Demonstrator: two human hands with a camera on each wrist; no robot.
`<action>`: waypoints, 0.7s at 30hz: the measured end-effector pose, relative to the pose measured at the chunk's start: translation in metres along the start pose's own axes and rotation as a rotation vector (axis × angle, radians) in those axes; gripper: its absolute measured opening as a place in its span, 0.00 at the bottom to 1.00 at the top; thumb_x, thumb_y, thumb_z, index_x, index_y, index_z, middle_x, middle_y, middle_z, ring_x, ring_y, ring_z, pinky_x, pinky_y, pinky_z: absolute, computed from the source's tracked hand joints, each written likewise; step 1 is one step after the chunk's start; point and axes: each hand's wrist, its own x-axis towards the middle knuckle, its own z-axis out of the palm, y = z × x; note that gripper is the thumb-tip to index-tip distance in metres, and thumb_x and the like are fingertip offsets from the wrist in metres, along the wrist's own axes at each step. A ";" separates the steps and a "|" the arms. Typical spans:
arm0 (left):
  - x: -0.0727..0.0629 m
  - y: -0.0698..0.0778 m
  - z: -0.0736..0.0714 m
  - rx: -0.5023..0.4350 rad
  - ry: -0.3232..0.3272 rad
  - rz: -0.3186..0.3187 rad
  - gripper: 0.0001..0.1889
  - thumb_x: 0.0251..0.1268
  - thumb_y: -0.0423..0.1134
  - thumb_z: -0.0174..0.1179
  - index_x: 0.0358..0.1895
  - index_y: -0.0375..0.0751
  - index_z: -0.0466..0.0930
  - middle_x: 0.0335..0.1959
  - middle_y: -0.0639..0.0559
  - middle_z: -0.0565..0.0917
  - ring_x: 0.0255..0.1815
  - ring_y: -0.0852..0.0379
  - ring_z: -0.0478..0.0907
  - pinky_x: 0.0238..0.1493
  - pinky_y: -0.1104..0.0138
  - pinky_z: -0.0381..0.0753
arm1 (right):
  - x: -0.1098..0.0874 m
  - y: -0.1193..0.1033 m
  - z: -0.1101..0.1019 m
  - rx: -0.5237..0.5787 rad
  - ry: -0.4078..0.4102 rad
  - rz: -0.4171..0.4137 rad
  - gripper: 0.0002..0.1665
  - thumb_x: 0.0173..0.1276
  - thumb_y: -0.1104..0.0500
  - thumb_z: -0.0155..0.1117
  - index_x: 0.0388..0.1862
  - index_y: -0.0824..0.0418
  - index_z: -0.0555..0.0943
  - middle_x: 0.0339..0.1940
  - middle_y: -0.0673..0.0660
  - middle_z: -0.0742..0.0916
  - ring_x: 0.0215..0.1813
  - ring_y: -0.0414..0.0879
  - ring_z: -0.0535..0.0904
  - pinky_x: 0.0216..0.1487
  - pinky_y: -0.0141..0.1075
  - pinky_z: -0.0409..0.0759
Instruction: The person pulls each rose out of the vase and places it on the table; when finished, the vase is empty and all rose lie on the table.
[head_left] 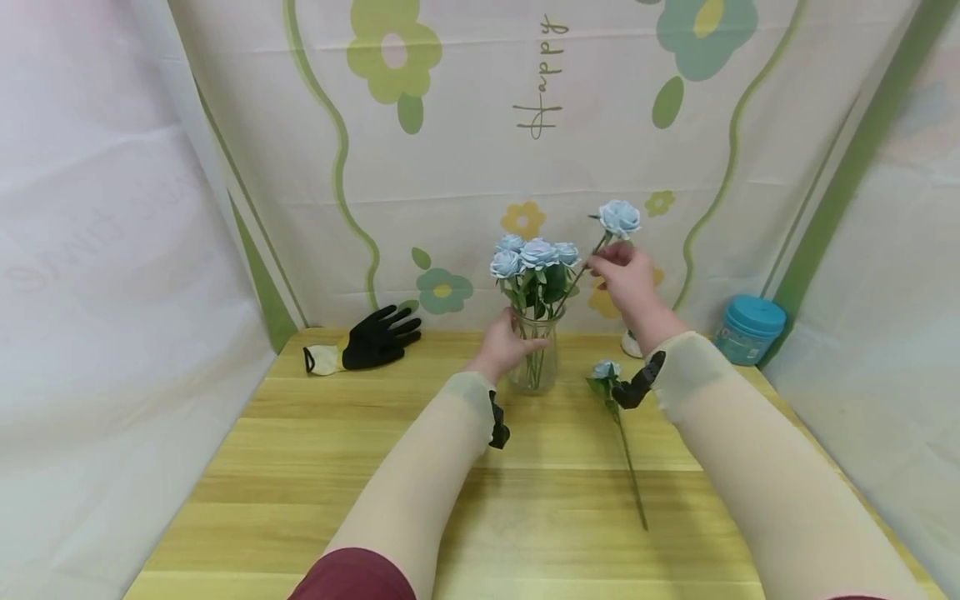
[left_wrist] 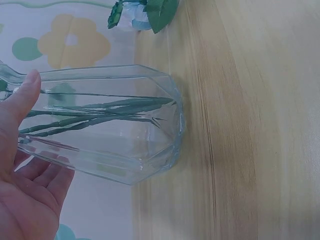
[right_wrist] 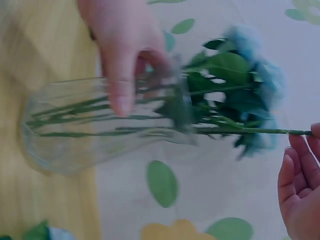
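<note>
A clear glass vase stands on the wooden table with several light blue artificial roses in it. My left hand grips the vase near its neck, thumb across the front, as the left wrist view also shows. Above and right of the vase, my right hand pinches the stem of another blue rose. That stem slants through the vase mouth, its lower part inside the glass in the right wrist view. One more blue rose lies on the table below my right wrist.
A black work glove lies at the table's back left. At the back right stands a tub with a blue lid. A small white object is partly hidden behind my right wrist. Printed cloth hangs behind the table.
</note>
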 end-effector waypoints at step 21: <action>-0.006 0.006 -0.002 -0.008 -0.003 -0.014 0.43 0.55 0.48 0.75 0.72 0.44 0.61 0.69 0.43 0.71 0.69 0.45 0.66 0.67 0.53 0.66 | -0.013 -0.083 -0.094 0.253 0.134 -0.200 0.04 0.67 0.67 0.67 0.37 0.63 0.79 0.34 0.54 0.88 0.33 0.43 0.82 0.27 0.28 0.78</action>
